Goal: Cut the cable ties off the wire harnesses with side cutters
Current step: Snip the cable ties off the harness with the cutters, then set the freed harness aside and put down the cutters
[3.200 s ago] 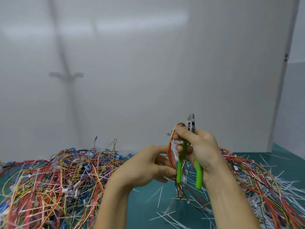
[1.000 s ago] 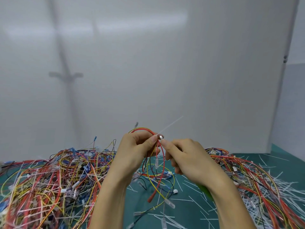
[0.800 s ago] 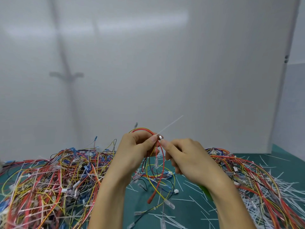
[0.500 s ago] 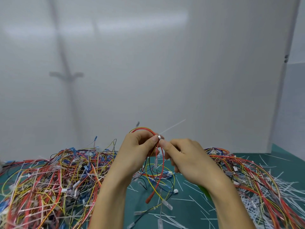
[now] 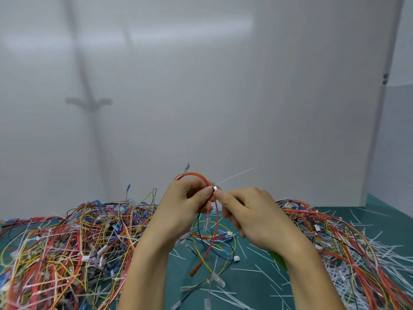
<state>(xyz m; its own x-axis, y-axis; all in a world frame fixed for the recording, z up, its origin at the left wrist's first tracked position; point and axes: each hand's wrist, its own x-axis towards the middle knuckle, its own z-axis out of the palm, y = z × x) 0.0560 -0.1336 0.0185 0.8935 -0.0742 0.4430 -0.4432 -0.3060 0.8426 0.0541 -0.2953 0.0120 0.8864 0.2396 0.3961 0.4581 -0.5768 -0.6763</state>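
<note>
A white cable tie (image 5: 232, 176) is sticking up from the small wire harness (image 5: 209, 220) lifted over the bench (image 5: 366, 217). The left hand (image 5: 185, 204) is pinching the looped wires; the right hand (image 5: 250, 214) is nipping the tie's head while palming green side cutters (image 5: 278, 260). Tugging might slip the wires loose. No containers are showing.

Pale grey wall (image 5: 245, 97) (softly lit), green tabletop (image 5: 380, 211)
</note>
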